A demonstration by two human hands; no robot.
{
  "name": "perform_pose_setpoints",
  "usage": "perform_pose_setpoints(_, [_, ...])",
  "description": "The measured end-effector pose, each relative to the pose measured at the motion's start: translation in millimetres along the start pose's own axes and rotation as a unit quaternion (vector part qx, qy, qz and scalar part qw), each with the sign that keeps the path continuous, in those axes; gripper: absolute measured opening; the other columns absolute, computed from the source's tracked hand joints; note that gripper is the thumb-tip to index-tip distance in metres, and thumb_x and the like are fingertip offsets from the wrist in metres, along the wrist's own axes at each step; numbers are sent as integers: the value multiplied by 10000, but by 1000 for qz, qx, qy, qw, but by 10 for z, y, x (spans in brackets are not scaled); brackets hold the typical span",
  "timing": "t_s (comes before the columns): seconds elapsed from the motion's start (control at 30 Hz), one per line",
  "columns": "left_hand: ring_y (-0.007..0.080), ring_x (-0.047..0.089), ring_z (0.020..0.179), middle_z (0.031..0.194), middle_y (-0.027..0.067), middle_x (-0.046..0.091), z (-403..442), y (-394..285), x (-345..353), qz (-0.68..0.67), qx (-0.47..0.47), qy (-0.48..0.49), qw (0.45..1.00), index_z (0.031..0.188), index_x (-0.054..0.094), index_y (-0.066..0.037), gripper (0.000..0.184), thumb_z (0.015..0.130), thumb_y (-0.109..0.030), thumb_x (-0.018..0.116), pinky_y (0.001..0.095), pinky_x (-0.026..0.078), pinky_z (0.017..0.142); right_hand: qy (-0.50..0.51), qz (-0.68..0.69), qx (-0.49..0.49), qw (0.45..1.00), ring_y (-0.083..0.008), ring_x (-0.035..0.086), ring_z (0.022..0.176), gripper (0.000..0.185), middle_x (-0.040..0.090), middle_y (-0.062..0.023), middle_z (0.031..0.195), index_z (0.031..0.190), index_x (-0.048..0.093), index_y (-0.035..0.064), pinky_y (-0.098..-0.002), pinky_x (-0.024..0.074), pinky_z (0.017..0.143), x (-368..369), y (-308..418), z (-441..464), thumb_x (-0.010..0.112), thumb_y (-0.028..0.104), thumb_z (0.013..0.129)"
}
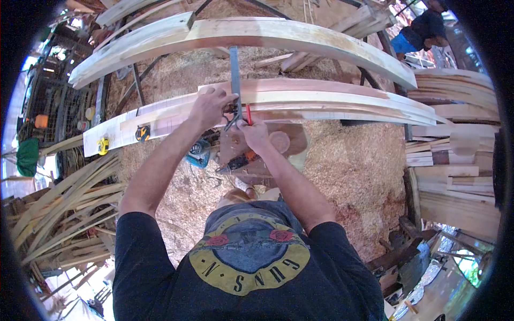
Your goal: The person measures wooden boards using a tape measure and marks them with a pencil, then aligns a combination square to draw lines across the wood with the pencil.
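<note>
My left hand (213,106) is closed on the dark head of a combination square (235,69). The square's long metal blade lies across the pale boards (300,101) and points away from me. Close by on the right, my right hand (255,135) pinches a red pencil (248,113) that stands nearly upright beside the blade. Toward the left end of the boards sit a yellow tape measure (103,145) and a black-and-yellow tape measure (142,133). The square's head is partly hidden by my fingers.
A long thick beam (257,33) spans the far side. Below my hands are a teal power tool (199,153) and an orange-and-black tool (242,160). Timber strips (69,214) pile up at left, stacked planks (455,187) at right. Another person (423,32) is at far right.
</note>
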State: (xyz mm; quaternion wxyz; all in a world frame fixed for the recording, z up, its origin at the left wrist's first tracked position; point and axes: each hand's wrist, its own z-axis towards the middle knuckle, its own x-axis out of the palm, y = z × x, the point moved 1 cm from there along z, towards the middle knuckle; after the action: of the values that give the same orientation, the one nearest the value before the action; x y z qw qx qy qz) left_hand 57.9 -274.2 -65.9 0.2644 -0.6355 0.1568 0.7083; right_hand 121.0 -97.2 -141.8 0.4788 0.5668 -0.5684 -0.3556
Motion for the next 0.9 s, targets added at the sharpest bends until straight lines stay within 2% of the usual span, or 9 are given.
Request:
perform_pose_setpoints(0.13, [266,586,974,1044,56,634,9,-22,-28,-6,-2,-1,1000,1279,684,-203,431,850,-175,706,383,485,890,-2,64,0,998,-110,695,813,150,728,-26,881,1067,732,3,-268,561,758,25,20,-13,625,81,997])
perform_pose_setpoints(0.3, [268,584,973,1047,60,634,12,-10,-21,0,-1,3,1000,1276,685,-201,436,843,-152,707,385,483,900,1,52,-12,999,-100,684,802,141,719,-14,881,1060,719,-3,-258,547,734,16,-104,34,634,91,998])
perform_pose_setpoints(0.4, [254,579,973,1024,40,609,2,32,32,36,20,-12,999,1284,658,-244,600,706,-302,806,384,489,879,-2,37,-19,999,-89,675,790,138,718,-13,878,1064,717,-1,-251,535,721,15,-127,47,636,88,998])
perform_pose_setpoints(0.53, [255,582,973,1021,36,609,2,25,46,18,12,-12,1000,1272,662,-246,581,707,-248,796,390,491,868,-7,51,-24,998,-83,655,759,149,707,-8,848,1064,724,13,-257,529,715,27,-154,60,647,115,987])
perform_pose_setpoints(0.63, [267,578,966,1001,47,604,6,3,35,-7,7,-22,1000,1254,672,-232,552,714,-194,778,399,485,864,-64,-64,-8,996,-93,629,702,176,681,-3,798,1019,717,12,-253,510,674,-30,-62,51,646,168,978])
perform_pose_setpoints(0.73, [291,563,943,972,72,588,-1,-15,33,-30,7,-41,999,1228,688,-188,524,711,-152,772,413,470,858,-120,99,56,986,-93,582,666,200,646,-4,752,961,700,25,-254,471,626,-178,335,-110,633,212,975])
perform_pose_setpoints(0.83, [292,557,963,1003,68,576,-16,-18,61,-18,-1,-44,999,1214,689,-194,530,694,-132,777,421,469,850,-174,138,-90,971,-89,559,649,197,628,-14,746,924,682,40,-254,442,589,-355,339,113,623,218,985])
perform_pose_setpoints(0.9, [291,554,979,1029,65,567,-22,-24,58,-12,-7,-41,999,1214,685,-202,542,689,-105,773,421,472,845,-79,87,-40,992,-89,554,653,213,649,-22,805,1071,676,32,-246,444,596,-530,459,215,593,218,1011])
